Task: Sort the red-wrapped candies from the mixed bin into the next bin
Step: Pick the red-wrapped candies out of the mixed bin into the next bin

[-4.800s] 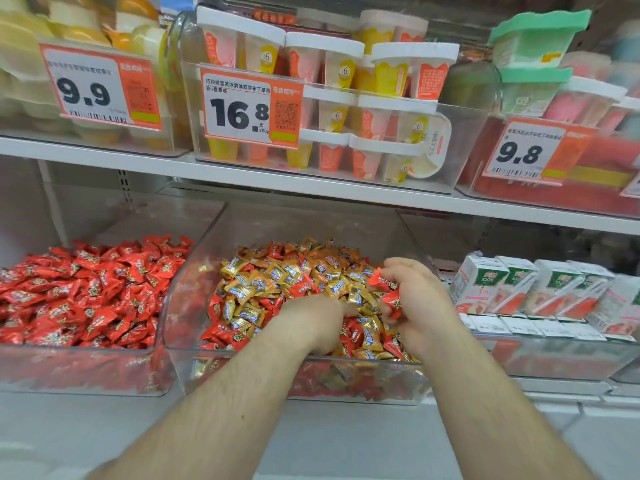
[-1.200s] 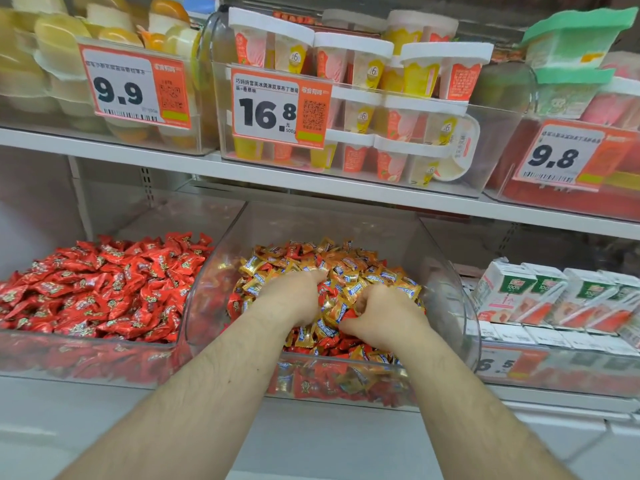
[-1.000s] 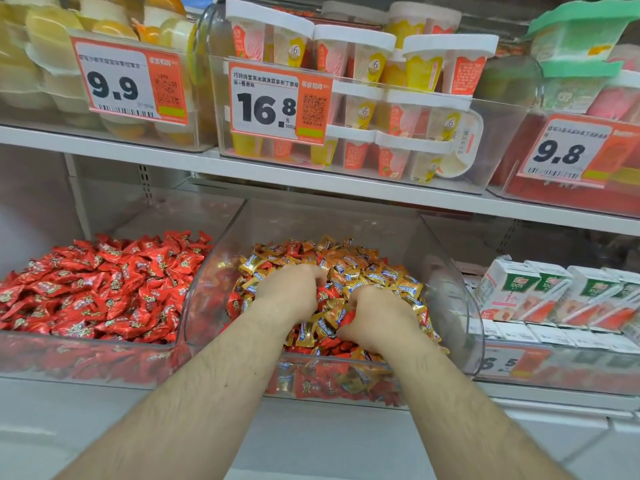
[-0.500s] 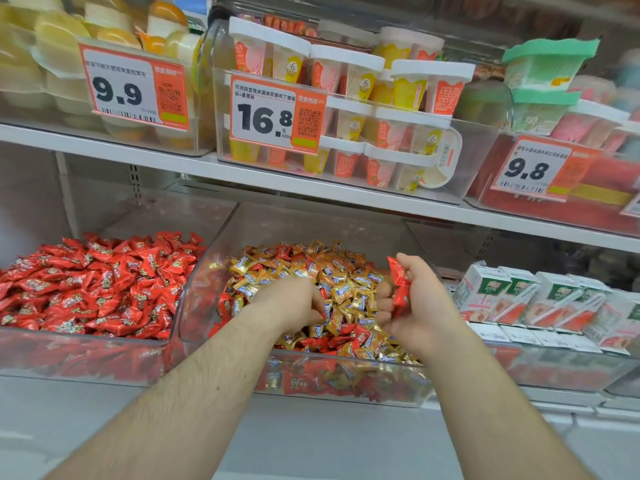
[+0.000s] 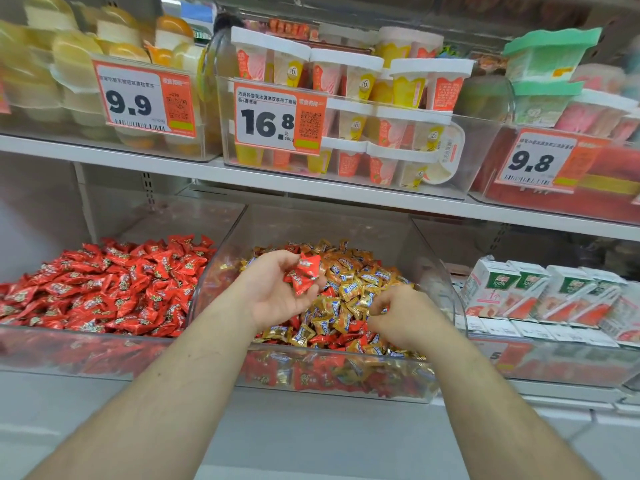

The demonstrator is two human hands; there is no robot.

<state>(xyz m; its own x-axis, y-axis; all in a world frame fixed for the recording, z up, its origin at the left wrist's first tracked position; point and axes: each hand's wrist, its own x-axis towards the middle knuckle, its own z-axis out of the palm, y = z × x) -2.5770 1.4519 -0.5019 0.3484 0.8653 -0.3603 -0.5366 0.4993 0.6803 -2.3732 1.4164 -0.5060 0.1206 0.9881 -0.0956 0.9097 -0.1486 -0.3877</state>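
My left hand cups red candies loosely above the mixed bin; my right hand pinches into the pile. Carried left to the red bin, some could spill.

Red-wrapped candies above mixed bin

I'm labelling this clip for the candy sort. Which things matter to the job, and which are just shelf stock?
Job: red candies held in the left hand; right hand; mixed bin; red bin.

Shelf stock: juice cartons; pudding cups; price tags.
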